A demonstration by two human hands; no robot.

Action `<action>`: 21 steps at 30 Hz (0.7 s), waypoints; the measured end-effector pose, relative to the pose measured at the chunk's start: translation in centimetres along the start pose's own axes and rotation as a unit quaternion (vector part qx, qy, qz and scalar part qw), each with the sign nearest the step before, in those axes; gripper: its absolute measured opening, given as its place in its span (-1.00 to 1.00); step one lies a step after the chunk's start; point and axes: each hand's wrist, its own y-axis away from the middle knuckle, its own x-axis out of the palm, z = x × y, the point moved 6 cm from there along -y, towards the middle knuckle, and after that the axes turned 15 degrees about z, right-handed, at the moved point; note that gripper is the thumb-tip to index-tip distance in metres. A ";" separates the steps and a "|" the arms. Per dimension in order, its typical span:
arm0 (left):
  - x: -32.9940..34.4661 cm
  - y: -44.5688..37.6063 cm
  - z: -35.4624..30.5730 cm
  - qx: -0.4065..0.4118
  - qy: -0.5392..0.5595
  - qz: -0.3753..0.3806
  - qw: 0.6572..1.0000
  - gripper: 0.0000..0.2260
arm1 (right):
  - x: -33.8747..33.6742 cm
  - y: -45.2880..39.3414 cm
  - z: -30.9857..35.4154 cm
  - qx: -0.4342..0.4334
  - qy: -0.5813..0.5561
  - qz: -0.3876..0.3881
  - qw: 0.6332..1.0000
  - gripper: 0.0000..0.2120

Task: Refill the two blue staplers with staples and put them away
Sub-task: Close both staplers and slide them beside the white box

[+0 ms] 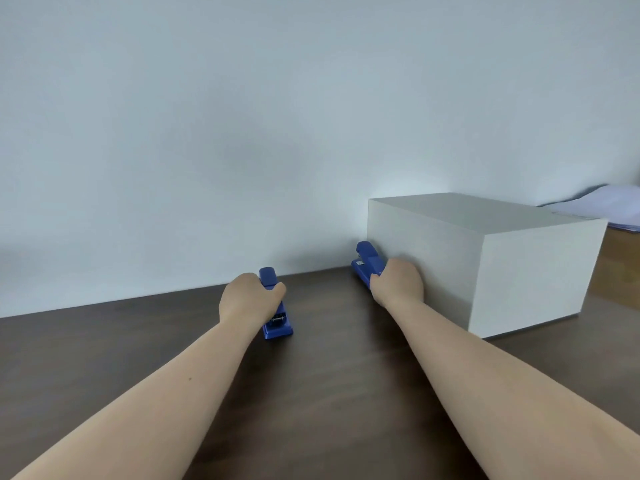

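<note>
Two blue staplers rest on the dark wooden table (138, 341) near the wall. My left hand (247, 299) is closed over the middle of the left stapler (277, 323), whose front end points toward me. My right hand (398, 282) grips the right stapler (367, 261), which lies right beside the white box. Most of each stapler's body is hidden under the hand holding it. No staples are visible.
A large white box (485, 258) stands on the table at the right, close to the wall. Behind it at the far right lies a stack of pale papers (602, 206). A plain white wall (242, 116) rises directly behind the table.
</note>
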 end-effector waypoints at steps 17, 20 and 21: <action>1.0 -1.2 -1.3 0.004 -0.018 0.001 1.000 -0.64 | 1.5 -1.8 -0.6 -0.062 0.060 -0.053 0.995 -0.86; 1.2 -1.0 -1.2 0.000 -0.009 0.014 1.000 -0.62 | 1.4 -1.9 -1.0 -0.054 0.053 -0.034 0.997 -0.84; 1.3 -1.0 -1.1 0.000 -0.001 0.028 1.000 -0.64 | 1.5 -1.8 -1.0 -0.048 0.055 -0.021 0.997 -0.82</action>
